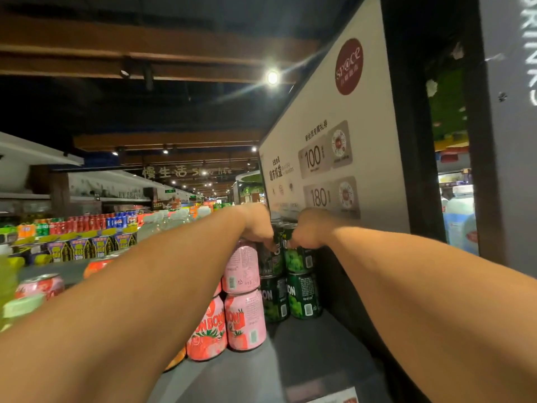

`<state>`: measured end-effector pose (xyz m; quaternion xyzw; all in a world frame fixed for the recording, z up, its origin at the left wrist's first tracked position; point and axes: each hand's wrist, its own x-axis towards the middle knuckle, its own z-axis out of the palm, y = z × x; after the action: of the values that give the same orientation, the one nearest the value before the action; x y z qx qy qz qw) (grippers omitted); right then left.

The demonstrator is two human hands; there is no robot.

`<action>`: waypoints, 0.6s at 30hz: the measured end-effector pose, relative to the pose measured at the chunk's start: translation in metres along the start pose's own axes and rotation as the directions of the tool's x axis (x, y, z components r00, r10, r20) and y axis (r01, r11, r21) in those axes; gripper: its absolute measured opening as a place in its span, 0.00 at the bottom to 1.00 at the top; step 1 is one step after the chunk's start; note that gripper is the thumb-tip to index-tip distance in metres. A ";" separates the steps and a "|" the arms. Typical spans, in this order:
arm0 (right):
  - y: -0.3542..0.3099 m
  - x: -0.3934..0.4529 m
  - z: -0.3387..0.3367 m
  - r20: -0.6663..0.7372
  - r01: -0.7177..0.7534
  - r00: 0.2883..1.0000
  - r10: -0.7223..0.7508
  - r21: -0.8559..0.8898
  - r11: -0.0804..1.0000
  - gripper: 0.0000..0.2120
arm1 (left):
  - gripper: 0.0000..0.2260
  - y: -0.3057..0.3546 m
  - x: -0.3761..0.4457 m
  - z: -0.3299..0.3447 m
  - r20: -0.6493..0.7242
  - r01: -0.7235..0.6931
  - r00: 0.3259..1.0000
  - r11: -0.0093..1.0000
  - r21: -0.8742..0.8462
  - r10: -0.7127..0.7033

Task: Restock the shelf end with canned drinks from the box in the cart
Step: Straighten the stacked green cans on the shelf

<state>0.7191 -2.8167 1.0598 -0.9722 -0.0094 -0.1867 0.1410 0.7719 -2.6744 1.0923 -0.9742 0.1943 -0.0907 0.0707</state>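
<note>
Both my arms reach forward over a grey shelf top (305, 350). My left hand (257, 225) and my right hand (309, 228) each curl round a dark green can (283, 232) at the top of a stack of green cans (302, 295). The stack stands against a white sign board (343, 146). The two held cans sit on the third layer, touching each other. To the left of the green stack stand pink strawberry cans (244, 318), stacked in layers. The cart and box are out of view.
An orange can (177, 359) peeks from under my left forearm. More pink cans (40, 285) and green bottles stand at the far left. Soda displays (87, 228) line the aisle behind. A black post (412, 141) rises to the right of the sign.
</note>
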 end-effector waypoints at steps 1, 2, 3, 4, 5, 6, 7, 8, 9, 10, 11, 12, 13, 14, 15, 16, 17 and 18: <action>0.002 0.002 0.002 -0.018 -0.002 1.000 0.002 0.003 1.000 0.13 | 0.17 0.000 0.002 0.000 0.000 0.009 1.000 1.000 -0.002 -0.009; 0.003 0.004 0.004 -0.029 -0.002 1.000 0.002 0.009 1.000 0.14 | 0.17 0.000 0.004 0.000 0.002 0.016 1.000 1.000 -0.008 -0.016; 0.004 0.005 0.006 -0.039 -0.004 0.999 0.004 0.014 1.000 0.14 | 0.16 0.000 0.005 0.000 0.008 0.018 1.000 1.000 -0.008 -0.018; 0.004 0.006 0.008 -0.054 -0.005 0.999 0.006 0.015 1.000 0.15 | 0.16 0.001 0.006 0.000 0.011 0.016 1.000 1.000 0.001 -0.016; 0.005 0.007 0.010 -0.067 -0.006 0.998 0.007 0.015 1.000 0.15 | 0.16 0.002 0.007 -0.001 0.016 0.014 1.000 1.000 0.020 -0.014; 0.005 0.008 0.011 -0.078 -0.006 0.997 0.008 0.020 1.000 0.17 | 0.16 0.003 0.008 -0.002 0.026 0.014 1.000 0.999 0.032 -0.014; 0.005 0.009 0.012 -0.085 -0.006 0.996 0.009 0.035 0.999 0.18 | 0.16 0.003 0.008 -0.003 0.040 0.017 0.999 0.999 0.043 -0.019; 0.005 0.010 0.013 -0.089 -0.002 0.996 0.006 0.051 0.999 0.19 | 0.16 0.004 0.009 -0.004 0.048 0.023 0.999 0.998 0.054 -0.025; 0.005 0.011 0.013 -0.091 0.003 0.996 0.002 0.060 0.998 0.20 | 0.17 0.005 0.009 -0.005 0.051 0.030 0.998 0.997 0.071 -0.033; 0.005 0.011 0.013 -0.087 0.007 0.996 -0.002 0.065 0.998 0.21 | 0.17 0.006 0.009 -0.006 0.049 0.035 0.998 0.996 0.084 -0.039; 0.006 0.011 0.013 -0.079 0.013 0.997 -0.008 0.071 0.997 0.20 | 0.17 0.007 0.009 -0.006 0.047 0.039 0.998 0.995 0.090 -0.044; 0.007 0.011 0.013 -0.070 0.020 0.997 -0.015 0.077 0.997 0.19 | 0.16 0.008 0.009 -0.005 0.047 0.044 0.998 0.995 0.088 -0.048; 0.009 0.011 0.012 -0.062 0.025 0.998 -0.020 0.082 0.996 0.19 | 0.15 0.009 0.010 -0.005 0.052 0.050 0.997 0.995 0.089 -0.055; 0.010 0.011 0.011 -0.053 0.029 0.998 -0.024 0.082 0.996 0.19 | 0.15 0.011 0.010 -0.006 0.059 0.056 0.996 0.994 0.094 -0.062; 0.011 0.010 0.010 -0.043 0.031 0.999 -0.028 0.075 0.997 0.19 | 0.14 0.013 0.009 -0.006 0.069 0.062 0.995 0.993 0.102 -0.070; 0.010 0.009 0.010 -0.034 0.031 0.999 -0.029 0.062 0.998 0.20 | 0.13 0.015 0.008 -0.006 0.079 0.066 0.994 0.992 0.110 -0.075; 0.009 0.009 0.010 -0.035 0.033 0.999 -0.031 0.044 0.998 0.20 | 0.13 0.016 0.008 -0.006 0.084 0.066 0.993 0.990 0.122 -0.077; 0.008 0.009 0.011 -0.041 0.035 0.999 -0.034 0.033 0.999 0.19 | 0.12 0.017 0.007 -0.006 0.088 0.068 0.993 0.989 0.134 -0.080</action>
<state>0.7321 -2.8221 1.0512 -0.9654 -0.0264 -0.2086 0.1544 0.7707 -2.6933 1.0966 -0.9772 0.1482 -0.0602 0.1399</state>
